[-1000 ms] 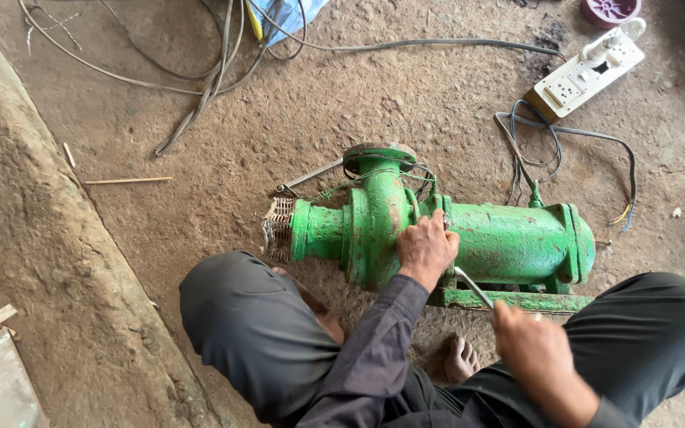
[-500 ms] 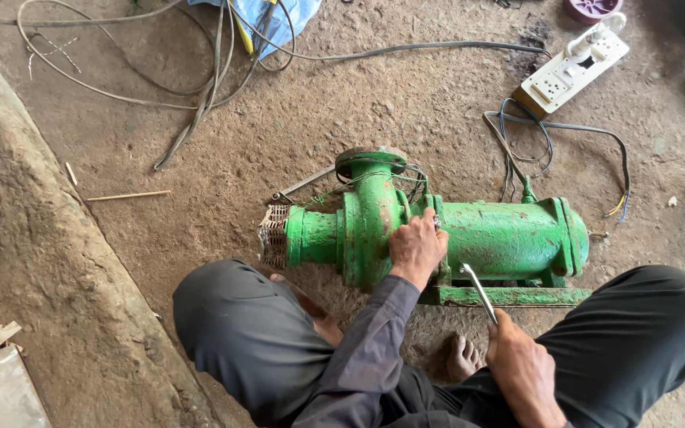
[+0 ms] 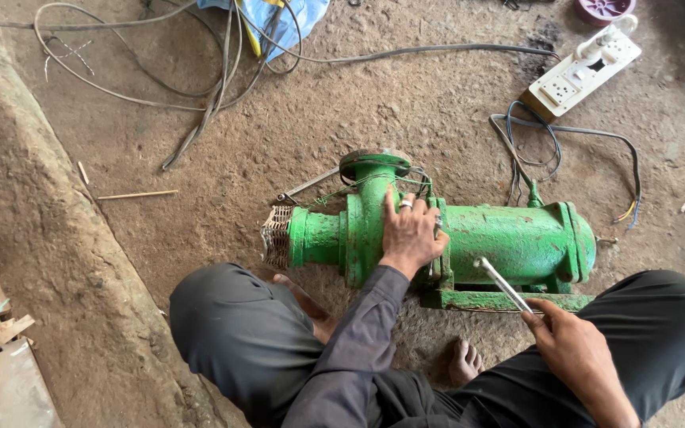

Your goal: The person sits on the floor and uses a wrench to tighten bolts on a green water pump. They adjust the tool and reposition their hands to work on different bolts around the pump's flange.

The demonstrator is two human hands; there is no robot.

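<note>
Obs., head view, person squatting on dirt floor (image 3: 200, 143).

Green-painted cast-metal pump/motor unit (image 3: 517, 238) lies on its side at frame centre, slightly right, resting on a flat green base rail (image 3: 509, 299) along its lower edge.

L hand (image 3: 407, 234) is laid flat over the pump body at the joint betw. the volute section and the motor barrel; fingers spread & extended toward the upper flange, not curled round anything. Pressing, not gripping. Ring visible on one finger.

R hand (image 3: 568, 349) at lower right, fingers closed round one end of a slim shiny metal rod-like tool (image 3: 503, 284) (spanner or driver, can't tell which); free end points up-left at the barrel's lower side, near the joint.

Judgement, step in hand: tool being brought to a fastener at the joint. To do well: keep L palm bearing down so unit doesn't roll on loose dirt; seat tool fully before applying torque; keep L fingers out of the tool's swing.

Appearance of unit:
- paint worn, dirt-streaked, rust patches on barrel
- round flange port (image 3: 374, 162) facing up-frame, rusty rim
- rusty mesh strainer (image 3: 277, 236) on left end
- thin wires looped near port

Surroundings: white socket board (image 3: 584, 71) upper right; dark cables (image 3: 549, 135) trailing from it; grey cable bundle (image 3: 200, 87) upper left; blue sheet (image 3: 295, 16) top centre.
</note>
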